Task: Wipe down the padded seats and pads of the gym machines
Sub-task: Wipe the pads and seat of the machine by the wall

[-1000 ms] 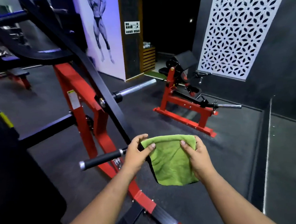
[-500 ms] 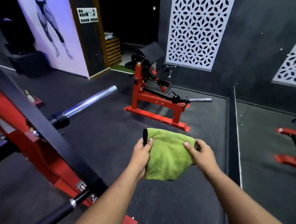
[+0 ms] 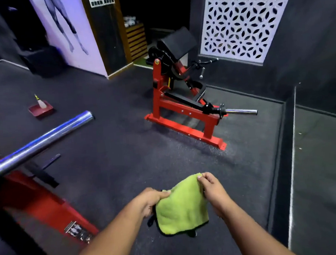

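Your left hand [image 3: 152, 201] pinches the left edge of the green cloth [image 3: 181, 206]; your right hand [image 3: 211, 188] grips its top right corner, the cloth hanging between them. The black arm pad [image 3: 177, 44] on the red curl machine [image 3: 181, 106] lies ahead, slightly right, so your right hand is nearer. Its seat is hard to make out behind the frame.

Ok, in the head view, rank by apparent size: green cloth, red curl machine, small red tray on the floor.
1. Red curl machine, largest despite standing farther away.
2. Green cloth, though nearness to the camera inflates it.
3. Red tray, clearly smallest.
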The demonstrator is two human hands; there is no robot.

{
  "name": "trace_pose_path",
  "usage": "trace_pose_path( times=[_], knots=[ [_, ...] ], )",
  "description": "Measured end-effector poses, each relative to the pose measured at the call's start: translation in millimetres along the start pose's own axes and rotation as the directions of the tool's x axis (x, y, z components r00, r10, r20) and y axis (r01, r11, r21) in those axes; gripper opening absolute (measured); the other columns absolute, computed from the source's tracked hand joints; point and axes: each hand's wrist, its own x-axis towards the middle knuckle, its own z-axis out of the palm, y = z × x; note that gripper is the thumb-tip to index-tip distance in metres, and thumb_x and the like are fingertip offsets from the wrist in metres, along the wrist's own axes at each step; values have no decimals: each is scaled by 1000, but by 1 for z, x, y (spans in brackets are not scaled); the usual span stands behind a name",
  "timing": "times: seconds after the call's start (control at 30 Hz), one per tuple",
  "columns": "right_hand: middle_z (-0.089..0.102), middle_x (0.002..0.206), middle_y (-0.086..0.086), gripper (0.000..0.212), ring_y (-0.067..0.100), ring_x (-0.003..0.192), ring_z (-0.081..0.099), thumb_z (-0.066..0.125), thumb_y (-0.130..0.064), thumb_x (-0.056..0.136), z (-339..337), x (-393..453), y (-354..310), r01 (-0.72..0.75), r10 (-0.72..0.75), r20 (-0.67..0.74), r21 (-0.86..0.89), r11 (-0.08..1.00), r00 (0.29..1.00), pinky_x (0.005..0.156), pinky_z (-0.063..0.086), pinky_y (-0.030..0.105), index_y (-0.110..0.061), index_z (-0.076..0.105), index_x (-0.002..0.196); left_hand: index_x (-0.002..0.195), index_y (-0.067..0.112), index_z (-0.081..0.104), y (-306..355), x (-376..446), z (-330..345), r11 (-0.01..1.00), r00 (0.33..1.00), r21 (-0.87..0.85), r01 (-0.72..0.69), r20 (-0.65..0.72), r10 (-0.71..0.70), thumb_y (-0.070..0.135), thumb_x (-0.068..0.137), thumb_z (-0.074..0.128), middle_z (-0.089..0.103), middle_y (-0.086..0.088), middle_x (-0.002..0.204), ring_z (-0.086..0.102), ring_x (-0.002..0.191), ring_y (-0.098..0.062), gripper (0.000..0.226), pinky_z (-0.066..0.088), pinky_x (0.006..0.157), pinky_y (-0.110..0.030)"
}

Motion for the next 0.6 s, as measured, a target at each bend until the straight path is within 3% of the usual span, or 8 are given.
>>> trace_pose_path(
  times=[0.07, 0.13, 0.3, 0.43, 0.5, 0.53, 0.6],
  knots=[
    [46, 72, -3, 20, 13, 71, 40, 57, -23, 103, -15, 27, -14, -27, 27, -11, 26, 999, 1000, 64, 33, 33, -20, 56, 83, 92, -12, 70, 19, 16, 11, 999, 999, -48, 16, -45, -18, 6, 86, 80, 77, -17, 79, 75, 62, -21, 22, 57, 51, -30],
    [48, 76, 0, 21, 16, 75, 41, 58, -24, 102, -26, 58, -32, -31, 30, 7, 74, 997, 1000, 72, 34, 35, -23, 58, 81, 100, -10, 71, 41, 33, 18, 993, 998, -107, 48, -37, -52, 15, 86, 81, 78, -18, 86, 76, 67, -22, 31, 59, 52, -30],
    [52, 76, -4, 14, 13, 77, 45, 61, -27, 94, -18, 131, -79, 34, -50, 103, 150, 988, 993, 76, 37, 36, -28, 60, 80, 110, 3, 75, 104, 86, 23, 943, 982, -289, 165, 134, -131, 48, 94, 67, 78, -17, 101, 78, 79, -26, 49, 62, 58, -37],
    [61, 78, -2, 14, 14, 75, 54, 63, -22, 95, -3, 208, -111, 21, -41, 79, 240, 971, 996, 73, 46, 34, -27, 66, 82, 126, 9, 70, 172, 139, 10, 998, 1000, -61, -21, -18, 20, 70, 69, 78, 77, -8, 114, 73, 102, -25, 83, 57, 85, -36],
    [64, 77, 0, 17, 15, 71, 58, 61, -17, 97, 7, 250, -127, 0, -16, 51, 289, 957, 999, 66, 51, 31, -25, 68, 84, 132, 11, 63, 206, 172, 2, 997, 997, 42, -61, -48, 63, 71, 81, 70, 68, -6, 133, 65, 112, -20, 78, 49, 94, -35],
    [65, 76, 1, 18, 14, 68, 59, 60, -15, 98, 10, 263, -135, -6, -8, 43, 323, 946, 999, 62, 53, 30, -24, 68, 85, 124, 13, 66, 220, 181, 2, 996, 996, 48, -70, -44, 72, 69, 88, 64, 68, -5, 131, 65, 103, -13, 67, 49, 90, -31],
    [66, 75, 4, 17, 15, 65, 62, 58, -12, 99, 18, 296, -155, -12, 8, 11, 364, 931, 1000, 61, 55, 31, -22, 67, 89, 102, 18, 70, 250, 205, -3, 998, 998, 22, -63, -20, 63, 68, 94, 54, 78, 5, 92, 61, 69, 4, 53, 53, 75, -22]
  ],
)
